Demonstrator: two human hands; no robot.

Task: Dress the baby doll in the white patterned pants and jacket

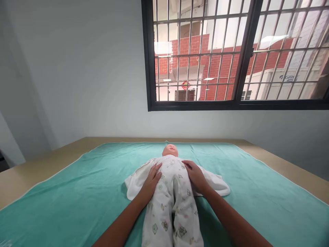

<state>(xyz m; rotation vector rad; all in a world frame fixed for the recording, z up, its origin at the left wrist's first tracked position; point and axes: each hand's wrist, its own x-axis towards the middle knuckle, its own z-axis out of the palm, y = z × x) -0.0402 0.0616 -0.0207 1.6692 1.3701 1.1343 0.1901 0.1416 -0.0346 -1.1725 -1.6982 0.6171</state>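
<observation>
At the far left, a pale wall (77,75) rises behind the table (55,157), whose bare edge borders a green cloth (84,192). Next, 1 white sleeve (133,185) spreads out on the cloth. The left hand (153,178) lies against the doll's near-left side, fingers laid out along the pants, gripping nothing visible. In the middle, the doll (170,150) lies face up on the cloth, head away from the camera; its printed white pants (164,209) stretch toward the camera, 2 legs running out of view. The right hand (195,175) rests on the opposite side, fingers bent over the clothing; whether they pinch it, I cannot tell. Beyond it, another sleeve (218,183) fans out. Above, at right, is a barred window (194,105) with a black frame.
</observation>
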